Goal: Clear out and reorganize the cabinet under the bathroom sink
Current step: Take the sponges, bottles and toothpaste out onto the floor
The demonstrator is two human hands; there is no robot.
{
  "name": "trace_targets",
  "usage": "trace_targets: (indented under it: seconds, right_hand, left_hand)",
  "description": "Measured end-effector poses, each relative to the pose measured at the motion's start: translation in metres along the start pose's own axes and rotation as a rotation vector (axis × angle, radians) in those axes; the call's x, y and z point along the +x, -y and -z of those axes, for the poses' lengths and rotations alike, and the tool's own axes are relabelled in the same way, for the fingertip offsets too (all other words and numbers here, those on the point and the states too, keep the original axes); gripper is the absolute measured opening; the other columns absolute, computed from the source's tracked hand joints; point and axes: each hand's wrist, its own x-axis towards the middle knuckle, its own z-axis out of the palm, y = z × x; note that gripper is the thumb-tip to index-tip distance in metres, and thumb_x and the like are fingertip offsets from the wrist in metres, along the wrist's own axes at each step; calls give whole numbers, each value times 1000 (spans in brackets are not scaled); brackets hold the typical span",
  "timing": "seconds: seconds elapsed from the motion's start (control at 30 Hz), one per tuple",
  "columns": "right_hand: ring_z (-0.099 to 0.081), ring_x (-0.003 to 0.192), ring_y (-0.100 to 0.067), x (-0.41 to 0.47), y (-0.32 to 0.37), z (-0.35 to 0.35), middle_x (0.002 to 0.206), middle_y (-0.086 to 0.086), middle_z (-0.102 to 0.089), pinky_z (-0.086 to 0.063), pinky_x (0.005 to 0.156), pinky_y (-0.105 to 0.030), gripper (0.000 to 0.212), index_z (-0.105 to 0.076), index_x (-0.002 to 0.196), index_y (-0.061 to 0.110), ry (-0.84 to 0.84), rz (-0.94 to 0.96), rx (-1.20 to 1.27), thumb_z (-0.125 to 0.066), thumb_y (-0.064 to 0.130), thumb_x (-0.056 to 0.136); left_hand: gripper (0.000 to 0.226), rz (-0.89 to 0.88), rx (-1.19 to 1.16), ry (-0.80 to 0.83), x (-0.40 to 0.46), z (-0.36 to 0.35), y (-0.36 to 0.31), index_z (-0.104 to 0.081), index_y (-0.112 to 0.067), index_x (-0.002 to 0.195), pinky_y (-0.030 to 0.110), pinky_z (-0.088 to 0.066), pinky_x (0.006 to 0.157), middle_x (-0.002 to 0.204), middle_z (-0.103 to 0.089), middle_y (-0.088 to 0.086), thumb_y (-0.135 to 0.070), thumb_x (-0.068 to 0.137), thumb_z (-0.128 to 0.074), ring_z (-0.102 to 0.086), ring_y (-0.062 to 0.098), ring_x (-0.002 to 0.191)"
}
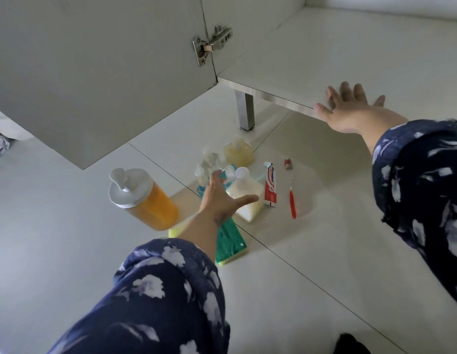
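Your left hand (222, 192) hovers spread, holding nothing, over the white pump bottle (247, 198) on the floor tiles (69, 226), beside the toothpaste box (270, 186). Your right hand (349, 108) lies flat, fingers splayed, on the cabinet shelf edge (273, 94). The bottle is probably liquid-heavy and slick: wrap the body, not the pump.

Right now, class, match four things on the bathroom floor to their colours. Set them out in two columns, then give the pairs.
Things:
1. large pump bottle
2. toothbrush
3. sponge
4. toothpaste box

Colours:
A. green on yellow
B. red and white
C. orange with a white top
D. orange-red handle

Pairs: 1-C, 2-D, 3-A, 4-B
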Motion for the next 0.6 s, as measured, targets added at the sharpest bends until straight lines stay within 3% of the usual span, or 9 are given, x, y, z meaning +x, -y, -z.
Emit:
trace_targets:
  seconds: [0.1, 0.27, 0.4, 0.47, 0.53, 0.6]
  right_hand:
    - [17, 147, -22, -1, -1, 0, 159, 3, 17, 7, 112, -62, 69, 10, 150, 33, -3, 20, 29, -10, 65, 93]
    - [19, 146, -23, -1, 1, 0, 158, 4, 21, 7, 113, -62, 68, 12, 150, 33, -13, 10, 42, -9, 64, 93]
    - [15, 147, -21, 1, -2, -2, 159, 6, 16, 7, 114, -60, 68, 6, 151, 34, -42, 13, 107, -15, 63, 94]
    - [4, 148, -23, 7, -5, 5, 161, 5, 2, 0, 114, -59, 65, -9, 151, 33, -60, 14, 144, -26, 58, 94]
    - [-20, 142, -27, 15, -10, 15, 154, 1, -25, -19, 113, -54, 52, -34, 142, 31, -98, 13, 201, -36, 48, 93]
    - [-36, 135, -26, 23, -19, 26, 148, 2, -39, -33, 109, -45, 44, -46, 135, 31, -131, 12, 280, -38, 41, 93]
  left_hand:
    - [108, -57, 65, -19, 8, 30, -16, -26, -18, 143, 35, -38, 104, 137, -46, 1, -50, 58, -84, -45, 20, 126]
    - [76, -248, 258, -119, 37, 48, -71, -45, -20, 134, 30, -37, 97, 133, -52, -2, -65, 76, -62, -49, 16, 122]
    - [38, -386, 342, -88, 66, 24, -124, -58, -22, 119, 30, -38, 97, 132, -51, -1, -47, 92, -52, -51, 19, 118]
    - [27, -459, 361, -37, 80, 7, -150, -61, -24, 115, 34, -41, 98, 130, -50, -1, -37, 93, -53, -52, 21, 116]
    - [24, -534, 369, 7, 94, -10, -174, -62, -24, 114, 34, -42, 99, 131, -49, -1, -29, 92, -53, -52, 21, 117]
    - [25, -591, 365, 33, 107, -25, -198, -62, -25, 115, 33, -41, 99, 133, -48, -2, -25, 93, -52, -50, 19, 120]
